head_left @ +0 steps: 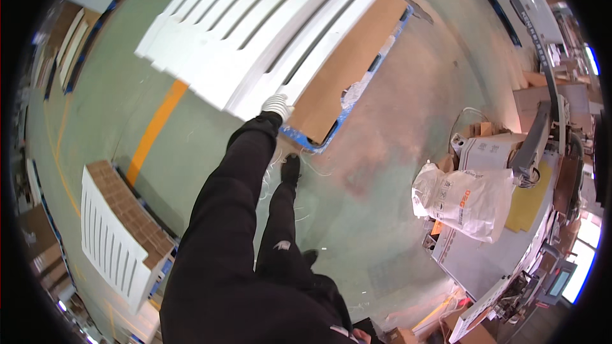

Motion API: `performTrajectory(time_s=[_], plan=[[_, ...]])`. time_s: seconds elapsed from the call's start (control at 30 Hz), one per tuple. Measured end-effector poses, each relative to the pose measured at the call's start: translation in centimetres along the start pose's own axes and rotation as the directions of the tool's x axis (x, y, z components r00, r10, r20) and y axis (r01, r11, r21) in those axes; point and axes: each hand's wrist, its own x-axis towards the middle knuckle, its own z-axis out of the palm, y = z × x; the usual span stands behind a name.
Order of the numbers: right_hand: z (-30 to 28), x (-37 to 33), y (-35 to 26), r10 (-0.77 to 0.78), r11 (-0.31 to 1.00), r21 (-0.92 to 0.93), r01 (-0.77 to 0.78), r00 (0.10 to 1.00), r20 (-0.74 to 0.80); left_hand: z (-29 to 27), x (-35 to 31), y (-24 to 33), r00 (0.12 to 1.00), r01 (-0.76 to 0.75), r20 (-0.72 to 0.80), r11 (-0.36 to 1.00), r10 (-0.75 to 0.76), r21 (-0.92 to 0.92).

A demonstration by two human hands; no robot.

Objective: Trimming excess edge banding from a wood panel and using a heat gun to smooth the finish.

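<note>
My left arm, in a black sleeve, reaches forward to a stack of white slotted panels [248,57]. At the stack's near corner my left hand [277,107], in a white ribbed glove, has its fingers curled at the edge of a panel. Under the panels lies a brown cardboard sheet [344,70] on a blue pallet [312,143]. Of my right hand [362,336] only a small part seems to show at the lower edge; its fingers are hidden, and I cannot tell what it holds.
Left stands another stack of white slotted panels [111,248] with brown pieces [127,207]. On the right, a white plastic sack [465,204] lies on a cluttered workbench [472,261] beside a metal arm [534,140]. A yellow line [156,130] crosses the green floor.
</note>
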Motion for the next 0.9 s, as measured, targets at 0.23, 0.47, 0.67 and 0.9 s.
performTrajectory(time_s=[0.23,0.47,0.67,0.9], plan=[[26.0,0.4,-13.1,0.117,0.820,-0.382,-0.426,0.778,-0.617,-0.2,14.3,-5.1,0.963,0.253,-0.185,0.895,-0.197,0.366],[19.8,4.2,-15.6,-0.078,0.731,-0.634,-0.253,0.892,-0.445,-3.3,6.4,0.1,0.873,0.180,-0.483,0.965,-0.067,0.191],[16.9,5.4,-10.8,-0.379,0.681,-0.731,0.042,0.874,-0.303,-4.4,-9.8,8.7,0.851,-0.113,-0.524,0.988,0.039,-0.109],[9.5,8.5,-3.8,-0.495,0.562,-0.827,-0.012,0.796,-0.348,-1.0,-30.2,23.1,0.794,-0.434,-0.581,0.835,0.179,-0.337]])
